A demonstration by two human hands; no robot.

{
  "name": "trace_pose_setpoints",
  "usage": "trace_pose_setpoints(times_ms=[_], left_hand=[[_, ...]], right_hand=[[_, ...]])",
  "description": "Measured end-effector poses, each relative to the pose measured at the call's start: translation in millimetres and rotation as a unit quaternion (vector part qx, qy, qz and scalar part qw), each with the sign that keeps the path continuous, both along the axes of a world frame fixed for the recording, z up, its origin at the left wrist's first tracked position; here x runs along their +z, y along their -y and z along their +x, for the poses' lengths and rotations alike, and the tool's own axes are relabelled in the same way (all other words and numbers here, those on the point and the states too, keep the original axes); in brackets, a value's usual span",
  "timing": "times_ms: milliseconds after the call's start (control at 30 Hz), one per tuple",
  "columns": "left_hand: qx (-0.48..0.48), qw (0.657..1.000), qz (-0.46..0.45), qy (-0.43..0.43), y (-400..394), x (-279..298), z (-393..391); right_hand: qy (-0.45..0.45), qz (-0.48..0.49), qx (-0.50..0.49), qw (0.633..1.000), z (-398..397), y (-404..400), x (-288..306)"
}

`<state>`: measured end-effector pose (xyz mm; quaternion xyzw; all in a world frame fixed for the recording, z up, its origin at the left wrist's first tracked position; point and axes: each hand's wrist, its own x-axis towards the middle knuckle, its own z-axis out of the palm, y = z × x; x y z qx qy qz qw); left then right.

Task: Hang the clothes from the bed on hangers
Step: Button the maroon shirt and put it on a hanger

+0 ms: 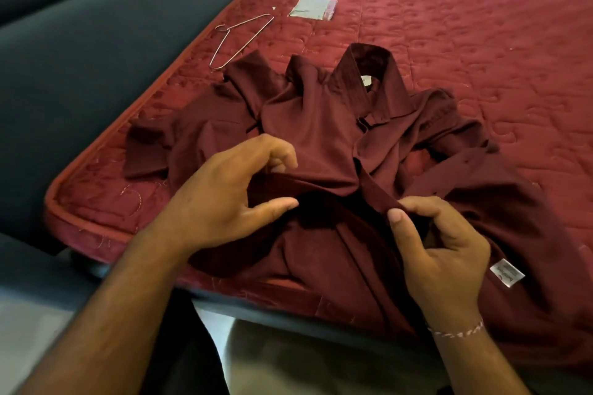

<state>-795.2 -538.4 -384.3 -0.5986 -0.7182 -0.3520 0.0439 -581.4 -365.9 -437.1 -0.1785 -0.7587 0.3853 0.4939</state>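
A maroon collared shirt point(321, 125) lies crumpled on the red quilted mattress point(465, 42), collar away from me, its lower part hanging over the near edge. My left hand point(221, 199) grips a fold of the shirt's fabric between thumb and curled fingers. My right hand point(446, 250) pinches another edge of the same shirt between thumb and fingers. A thin metal wire hanger point(239, 38) lies flat on the mattress beyond the shirt, to the far left, partly tucked under a sleeve.
A small clear plastic packet point(313, 8) lies on the mattress behind the hanger. A white care label point(507, 272) shows on the shirt at the right. Dark grey upholstery point(80, 42) borders the mattress on the left.
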Motion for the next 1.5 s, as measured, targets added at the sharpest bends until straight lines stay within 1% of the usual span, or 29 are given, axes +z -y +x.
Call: trace_pose_setpoints(times_ms=[67,167,267,367,400,467,533,600,667,733,800,867,933,1033,1100,1167,1200,1267,1333,1367,1400,1433,1467,1500], left_hand=[[-0.018,0.999,-0.009,-0.044,6,-3,-6],[0.014,0.997,-0.011,-0.077,13,-14,-10],[0.044,0.996,0.023,-0.081,16,-22,-10],[0.009,0.993,0.066,-0.095,15,-27,-7],[-0.01,0.992,0.078,-0.094,14,-28,-7],[-0.038,0.992,0.1,-0.065,13,-29,-7],[-0.045,0.992,0.115,-0.029,14,-27,-7],[-0.048,0.992,0.116,-0.018,14,-23,-7],[-0.068,0.993,0.096,-0.025,14,-20,-9],[-0.09,0.993,0.06,-0.042,16,-18,-14],[-0.086,0.993,0.031,-0.07,16,-17,-17],[-0.081,0.993,0.026,-0.086,16,-18,-18],[-0.088,0.993,0.03,-0.078,19,-19,-16],[-0.102,0.993,0.025,-0.053,25,-19,-15],[-0.081,0.994,0.024,-0.063,26,-18,-15],[-0.033,0.995,0.053,-0.073,25,-15,-16],[-0.004,0.995,0.078,-0.063,23,-13,-16],[0.025,0.99,0.136,-0.01,17,-7,-8],[0.019,0.982,0.177,0.068,6,5,-3],[0.002,0.979,0.168,0.117,-1,17,-8],[-0.042,0.975,0.113,0.187,-6,29,-17],[-0.125,0.96,0.006,0.252,-15,45,-32],[-0.203,0.927,-0.126,0.29,-25,61,-48],[-0.252,0.892,-0.227,0.3,-39,74,-65]], right_hand=[[0.032,0.02,0.001,0.999,4,-2,5],[0.086,0.04,-0.001,0.995,14,-4,13],[0.123,0.043,0.021,0.991,21,-4,27],[0.18,0.072,0.028,0.981,26,-6,39],[0.202,0.084,0.025,0.975,28,-8,41],[0.236,0.096,0.016,0.967,33,-12,45],[0.25,0.084,0.013,0.965,36,-16,48],[0.245,0.051,0.02,0.968,37,-17,53],[0.239,0.035,0.02,0.97,37,-18,56],[0.245,0.016,0.02,0.969,36,-18,58],[0.247,-0.001,0.03,0.968,36,-18,59],[0.228,-0.025,0.047,0.972,36,-18,60],[0.209,-0.045,0.069,0.974,34,-19,59],[0.223,-0.026,0.086,0.971,35,-23,58],[0.227,-0.014,0.087,0.97,39,-29,56],[0.219,-0.024,0.085,0.972,42,-35,55],[0.208,-0.031,0.084,0.974,41,-37,55],[0.186,-0.031,0.079,0.979,38,-42,58],[0.186,-0.012,0.091,0.978,28,-50,66],[0.191,-0.005,0.112,0.975,20,-62,75],[0.208,0.0,0.148,0.967,12,-75,83],[0.237,0.017,0.199,0.951,3,-92,100],[0.277,0.029,0.258,0.925,-9,-109,116],[0.317,0.032,0.313,0.895,-24,-128,131]])
